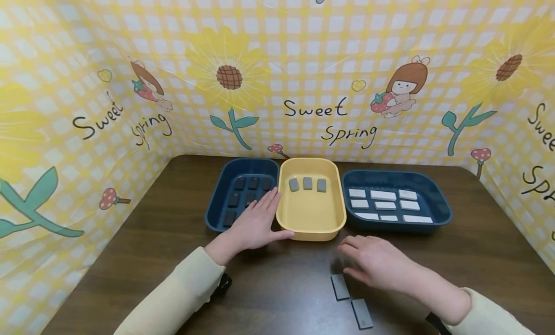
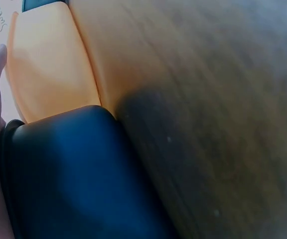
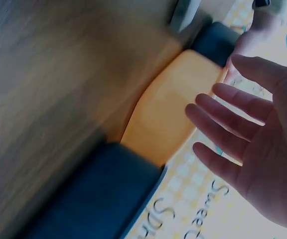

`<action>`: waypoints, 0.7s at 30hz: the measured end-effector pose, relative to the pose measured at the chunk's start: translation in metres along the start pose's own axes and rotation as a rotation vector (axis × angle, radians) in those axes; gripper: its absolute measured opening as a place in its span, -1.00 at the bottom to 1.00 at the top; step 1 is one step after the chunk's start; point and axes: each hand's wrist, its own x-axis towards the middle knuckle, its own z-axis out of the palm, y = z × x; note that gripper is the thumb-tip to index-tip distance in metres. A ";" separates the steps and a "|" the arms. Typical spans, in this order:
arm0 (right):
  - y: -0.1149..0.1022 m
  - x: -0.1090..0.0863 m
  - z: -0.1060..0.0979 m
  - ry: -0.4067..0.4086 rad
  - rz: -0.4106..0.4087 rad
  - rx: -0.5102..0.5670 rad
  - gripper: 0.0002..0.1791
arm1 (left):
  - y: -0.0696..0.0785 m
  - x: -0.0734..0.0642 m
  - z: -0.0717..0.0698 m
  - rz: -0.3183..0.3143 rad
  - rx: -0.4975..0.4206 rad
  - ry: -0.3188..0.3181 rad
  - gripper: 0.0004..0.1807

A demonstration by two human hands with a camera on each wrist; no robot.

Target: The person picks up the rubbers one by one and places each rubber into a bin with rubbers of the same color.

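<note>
In the head view my left hand (image 1: 255,224) lies with fingers straight across the neighbouring rims of the left blue tray (image 1: 213,207) and the yellow tray (image 1: 312,235). Three small grey blocks (image 1: 307,183) sit in a row at the yellow tray's far end. My right hand (image 1: 379,263) hovers over the table in front of that tray, its fingers loosely bent. The right wrist view shows its fingers (image 3: 223,112) spread and holding nothing. Just below this hand, two flat grey blocks lie on the table, a nearer one (image 1: 362,314) and a farther one (image 1: 340,287).
Several dark blocks (image 1: 233,200) lie in the left blue tray, some hidden behind my left hand. At the right, a wider blue tray (image 1: 443,212) holds several white blocks (image 1: 383,195). All three trays stand side by side before a yellow checked cloth (image 1: 277,50).
</note>
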 end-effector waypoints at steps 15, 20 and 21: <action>-0.022 0.010 0.016 -0.258 0.068 0.063 -0.47 | 0.001 0.000 0.000 -0.024 -0.031 -0.008 0.27; -0.024 0.011 0.017 -0.273 0.065 0.095 -0.50 | 0.001 -0.001 0.000 -0.026 -0.033 -0.009 0.26; -0.024 0.012 0.017 -0.271 0.062 0.101 -0.51 | 0.001 -0.001 0.000 -0.028 -0.035 -0.009 0.27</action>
